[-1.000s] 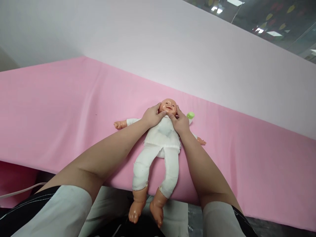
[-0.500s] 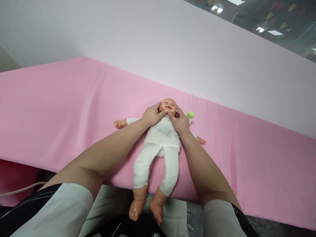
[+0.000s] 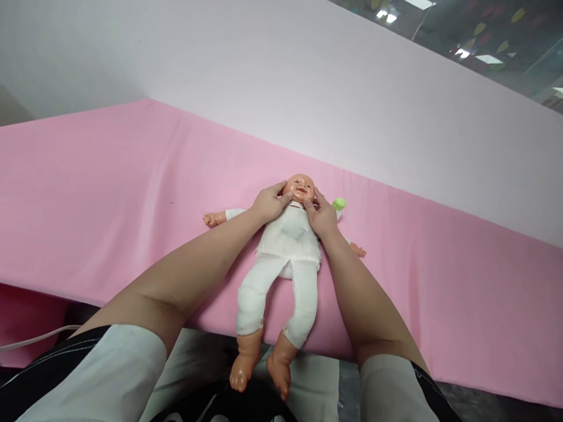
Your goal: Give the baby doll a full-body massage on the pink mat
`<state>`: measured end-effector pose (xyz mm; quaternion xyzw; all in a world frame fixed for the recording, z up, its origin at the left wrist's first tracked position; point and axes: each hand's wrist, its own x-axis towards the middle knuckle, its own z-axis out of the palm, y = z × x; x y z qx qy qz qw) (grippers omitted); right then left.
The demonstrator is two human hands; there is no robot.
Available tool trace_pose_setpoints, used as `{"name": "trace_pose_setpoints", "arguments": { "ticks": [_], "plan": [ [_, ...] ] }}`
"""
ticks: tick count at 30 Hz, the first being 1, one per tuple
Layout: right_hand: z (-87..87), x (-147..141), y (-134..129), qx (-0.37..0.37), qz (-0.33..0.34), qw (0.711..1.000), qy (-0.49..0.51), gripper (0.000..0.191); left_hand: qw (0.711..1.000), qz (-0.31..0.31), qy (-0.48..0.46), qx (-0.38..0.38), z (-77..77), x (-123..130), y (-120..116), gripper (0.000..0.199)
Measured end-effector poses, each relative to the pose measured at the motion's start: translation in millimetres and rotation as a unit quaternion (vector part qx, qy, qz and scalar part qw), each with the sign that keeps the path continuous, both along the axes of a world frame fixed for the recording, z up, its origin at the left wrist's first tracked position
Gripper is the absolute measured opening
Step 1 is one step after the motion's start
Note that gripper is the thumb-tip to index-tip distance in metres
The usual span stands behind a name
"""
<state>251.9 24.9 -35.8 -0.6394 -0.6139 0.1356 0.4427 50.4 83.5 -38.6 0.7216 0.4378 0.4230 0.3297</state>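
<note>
Holding the doll (image 3: 290, 235) on the pink surface (image 3: 109, 193) between left hand (image 3: 269, 205) and right hand (image 3: 324, 220), with fingers clamped on its cheeks.

A pink cover (image 3: 105, 176) ran across the table (image 3: 475, 305) from the left side of the view to the right, with soft creases in it and a bend in its far edge towards the left. Behind rose a plain, pale wall (image 3: 281, 76), brightest near the middle and greyer at the upper left. Over its slanting top edge, at the upper right, dark glass (image 3: 453, 29) showed white rectangular lights (image 3: 489, 59) and blurred leaf shapes in yellow, red and green. A white cable (image 3: 39, 339) crossed the lower left, and dark, shiny floor (image 3: 484, 401) showed at the lower right.
</note>
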Motion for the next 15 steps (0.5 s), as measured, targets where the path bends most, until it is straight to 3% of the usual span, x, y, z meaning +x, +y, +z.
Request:
{"name": "trace_pose_setpoints", "arguments": {
  "ticks": [5,9,15],
  "plan": [
    [0.1,1,-1,0.03,0.008,0.999,-0.012,0.063,0.999,-0.012,-0.033,-0.022,-7.2,0,6,0.061],
    [-1.8,-1,-1,0.045,-0.011,0.999,-0.012,0.061,1.0,-0.013,-0.018,0.002,-1.2,-1,0,0.058],
    [0.3,-8,-4,0.002,-0.036,0.999,-0.003,0.086,0.998,-0.046,0.011,0.031,12.2,-2,-12,0.062]
  ]
}}
